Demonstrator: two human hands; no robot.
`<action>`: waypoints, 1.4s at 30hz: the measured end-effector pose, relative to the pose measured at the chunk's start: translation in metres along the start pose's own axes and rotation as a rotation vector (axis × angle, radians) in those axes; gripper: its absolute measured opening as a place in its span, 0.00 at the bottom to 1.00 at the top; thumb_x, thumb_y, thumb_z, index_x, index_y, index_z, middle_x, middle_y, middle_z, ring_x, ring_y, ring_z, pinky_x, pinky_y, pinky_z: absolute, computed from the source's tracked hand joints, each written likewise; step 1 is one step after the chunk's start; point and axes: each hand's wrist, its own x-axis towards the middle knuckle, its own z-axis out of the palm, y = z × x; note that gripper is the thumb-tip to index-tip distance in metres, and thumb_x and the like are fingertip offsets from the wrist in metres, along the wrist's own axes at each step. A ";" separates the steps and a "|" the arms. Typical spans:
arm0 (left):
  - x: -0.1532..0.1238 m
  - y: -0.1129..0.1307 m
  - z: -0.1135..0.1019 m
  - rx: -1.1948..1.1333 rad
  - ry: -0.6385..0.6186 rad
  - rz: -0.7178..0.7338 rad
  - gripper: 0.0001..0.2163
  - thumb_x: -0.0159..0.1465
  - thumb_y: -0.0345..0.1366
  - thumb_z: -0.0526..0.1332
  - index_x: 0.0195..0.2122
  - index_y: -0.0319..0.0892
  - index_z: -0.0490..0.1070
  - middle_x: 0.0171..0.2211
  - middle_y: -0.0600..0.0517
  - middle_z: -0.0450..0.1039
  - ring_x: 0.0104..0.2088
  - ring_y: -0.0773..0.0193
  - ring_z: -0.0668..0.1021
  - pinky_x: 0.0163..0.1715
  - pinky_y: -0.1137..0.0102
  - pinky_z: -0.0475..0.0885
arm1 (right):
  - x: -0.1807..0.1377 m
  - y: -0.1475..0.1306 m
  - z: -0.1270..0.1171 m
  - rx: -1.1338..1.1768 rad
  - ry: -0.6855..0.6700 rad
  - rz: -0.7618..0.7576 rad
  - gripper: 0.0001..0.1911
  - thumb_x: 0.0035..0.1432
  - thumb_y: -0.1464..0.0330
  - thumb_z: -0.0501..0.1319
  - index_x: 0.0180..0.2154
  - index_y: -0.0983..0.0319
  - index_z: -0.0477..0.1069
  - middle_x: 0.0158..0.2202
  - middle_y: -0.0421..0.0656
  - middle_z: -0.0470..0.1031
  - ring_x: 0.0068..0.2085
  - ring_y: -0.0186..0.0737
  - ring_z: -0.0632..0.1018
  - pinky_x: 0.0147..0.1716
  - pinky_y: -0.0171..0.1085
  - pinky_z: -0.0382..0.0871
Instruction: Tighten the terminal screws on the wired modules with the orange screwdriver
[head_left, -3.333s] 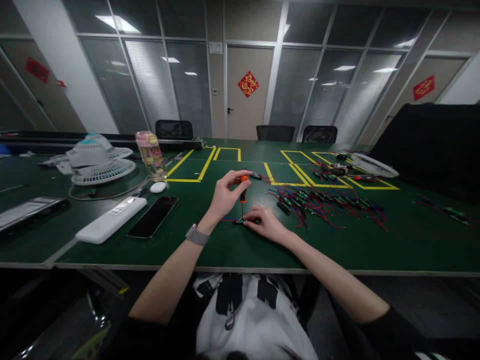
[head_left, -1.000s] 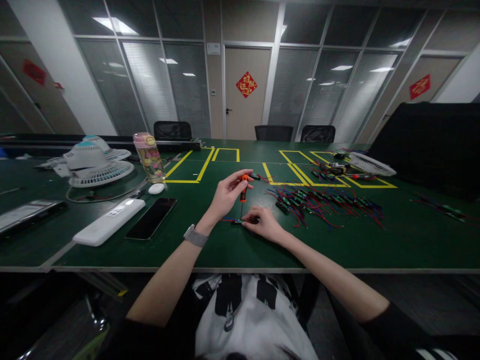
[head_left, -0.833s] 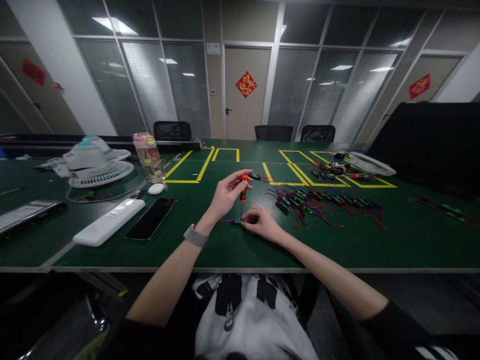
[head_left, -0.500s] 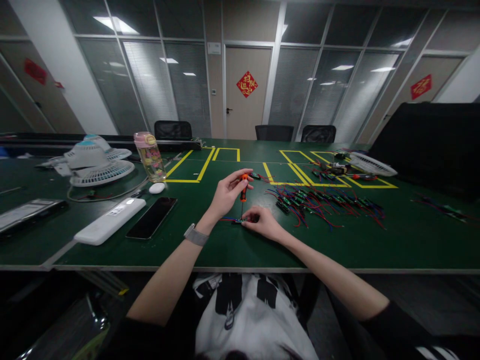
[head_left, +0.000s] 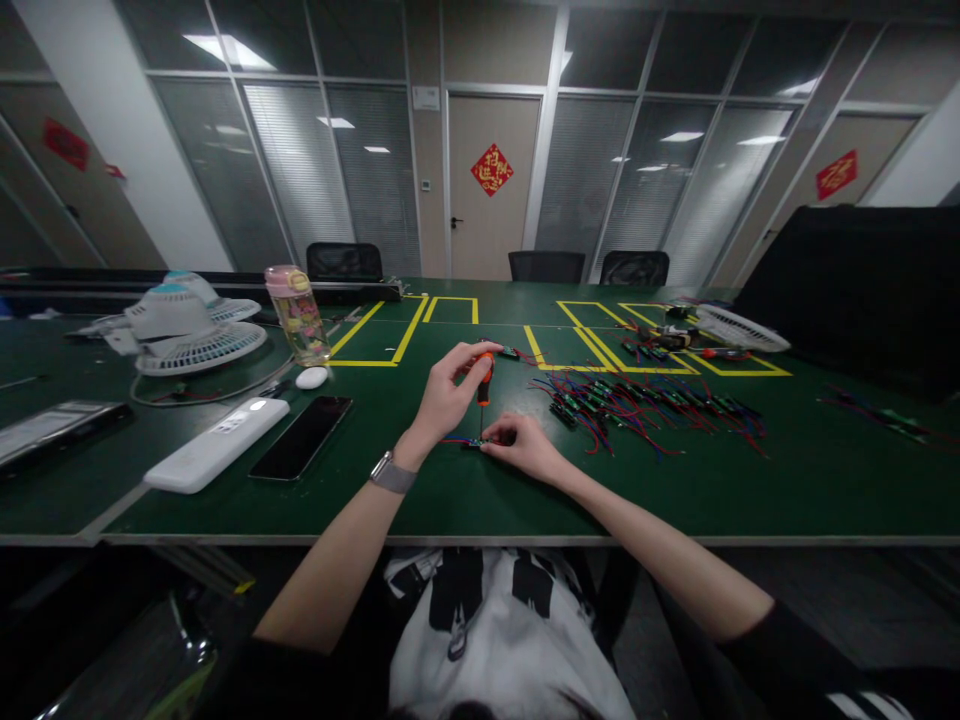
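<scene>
My left hand point(head_left: 448, 392) grips a small screwdriver point(head_left: 484, 378) with an orange and black handle, held upright with its tip down on a small green circuit board point(head_left: 475, 442) with red and blue wires. My right hand point(head_left: 525, 446) pinches that board and presses it flat on the green table point(head_left: 465, 490). A grey watch sits on my left wrist.
A heap of similar wired boards point(head_left: 645, 402) lies to the right. To the left are a black phone point(head_left: 301, 436), a white power bank point(head_left: 216, 444), a white mouse point(head_left: 312, 377), a pink-capped bottle point(head_left: 298, 314) and a white fan point(head_left: 191, 325). Yellow tape boxes mark the table.
My left hand's fingers have shifted slightly on the screwdriver handle, which stays upright over the board. My right hand has stayed put on the board.
</scene>
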 end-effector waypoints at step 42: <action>0.000 -0.006 -0.001 0.111 0.108 0.020 0.13 0.61 0.38 0.60 0.47 0.43 0.71 0.39 0.49 0.71 0.31 0.69 0.78 0.26 0.78 0.76 | -0.002 -0.004 -0.003 -0.026 0.011 -0.030 0.07 0.48 0.72 0.67 0.33 0.62 0.79 0.26 0.39 0.70 0.27 0.32 0.70 0.28 0.32 0.63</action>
